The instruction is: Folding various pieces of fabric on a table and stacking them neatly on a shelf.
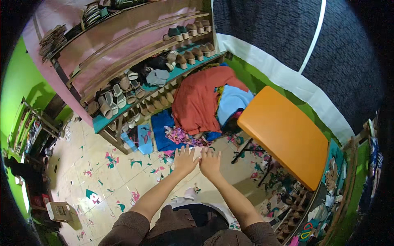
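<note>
Side by side in the middle of the view are my left hand (pixel 186 161) and my right hand (pixel 210 162), both palm down with fingers stretched out. Their thumbs come close together or touch. Neither hand holds anything. Just beyond my fingertips lies a crumpled pink patterned cloth (pixel 186 136) on a blue cloth (pixel 160 121). Behind it rises a heap covered by a red-orange cloth (pixel 196 100), with a light blue cloth (pixel 234 102) at its right side. What lies under the covers is hidden.
A wooden rack (pixel 108 123) with rows of shoes and sandals stands at the far left. An orange-topped table (pixel 285 133) is at my right, beside a cluttered shelf (pixel 328 197). Coloured fabric scraps (pixel 135 197) litter the tiled floor. A cardboard box (pixel 58 211) sits at lower left.
</note>
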`<state>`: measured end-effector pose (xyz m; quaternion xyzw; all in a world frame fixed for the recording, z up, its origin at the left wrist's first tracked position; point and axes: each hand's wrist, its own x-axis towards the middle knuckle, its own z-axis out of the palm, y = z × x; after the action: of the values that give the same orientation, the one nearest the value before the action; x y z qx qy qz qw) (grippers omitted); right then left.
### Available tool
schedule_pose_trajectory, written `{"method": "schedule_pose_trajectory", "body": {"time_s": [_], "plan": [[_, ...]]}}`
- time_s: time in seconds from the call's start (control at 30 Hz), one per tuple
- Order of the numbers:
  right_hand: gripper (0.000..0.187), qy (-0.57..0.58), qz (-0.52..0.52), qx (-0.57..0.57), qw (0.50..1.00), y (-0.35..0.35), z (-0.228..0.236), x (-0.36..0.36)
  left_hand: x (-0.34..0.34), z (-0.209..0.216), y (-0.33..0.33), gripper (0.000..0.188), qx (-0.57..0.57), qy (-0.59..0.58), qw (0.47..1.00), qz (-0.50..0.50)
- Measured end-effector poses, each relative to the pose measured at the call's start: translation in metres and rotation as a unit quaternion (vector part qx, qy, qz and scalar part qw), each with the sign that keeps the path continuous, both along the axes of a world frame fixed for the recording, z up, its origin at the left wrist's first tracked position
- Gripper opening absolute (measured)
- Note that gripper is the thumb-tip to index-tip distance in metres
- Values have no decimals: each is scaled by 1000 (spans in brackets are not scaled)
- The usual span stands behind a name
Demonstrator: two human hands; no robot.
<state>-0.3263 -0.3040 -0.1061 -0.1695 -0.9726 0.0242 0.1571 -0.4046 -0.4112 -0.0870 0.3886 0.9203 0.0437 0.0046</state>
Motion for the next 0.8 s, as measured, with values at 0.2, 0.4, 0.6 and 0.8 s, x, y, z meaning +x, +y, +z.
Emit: {"method": "schedule_pose_trajectory", "body": {"time_s": [0.2, 0.4, 0.6, 0.8], "plan": [[45, -123, -25, -120, 985, -12, -3, -57, -61, -6, -9, 58, -24, -44, 999, -1], [40, -179, -23, -165, 970, 23, -10, -105, -106, -17, 23, 58, -25, -139, 990, 21], [47, -81, -18, -85, 993, 93, -38, -183, -180, -35, 88, 58, -29, -128, 991, 17], [58, -134, 5, -81, 988, 189, -39, -274, -268, -60, 177, 54, -9, -67, 997, 42]]}}
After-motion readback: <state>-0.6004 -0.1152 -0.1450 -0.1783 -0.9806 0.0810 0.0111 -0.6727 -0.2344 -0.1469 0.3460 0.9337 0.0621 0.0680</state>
